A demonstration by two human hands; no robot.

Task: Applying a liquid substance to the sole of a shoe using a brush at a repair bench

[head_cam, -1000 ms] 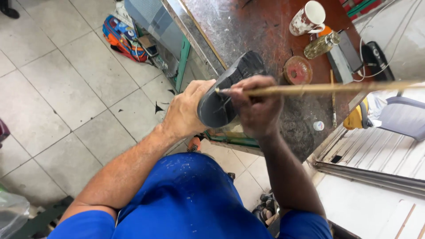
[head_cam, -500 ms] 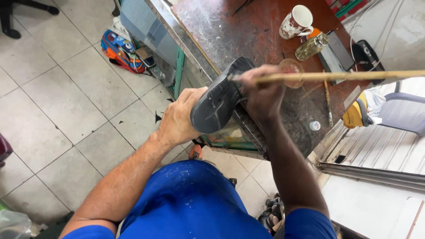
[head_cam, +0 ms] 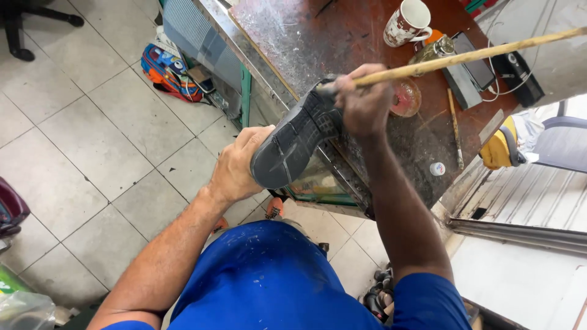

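Holding the dark shoe (head_cam: 298, 143) sole up over the edge of the stained table (head_cam: 342, 36), left hand (head_cam: 238, 168) wrapped tight round its heel, right hand (head_cam: 362, 101) closed on a long stick (head_cam: 465, 57) touching the toe, work seemingly only partway done.

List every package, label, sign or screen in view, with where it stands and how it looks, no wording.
Dark flat device with screen: far right of worktable, beside black box, rectangular, unlit.
Patterned mug: table's far edge, white with reddish print.
Small bottle: table's near right corner, white, pale label.
Colourful bag: floor left of table, blue, red, yellow.
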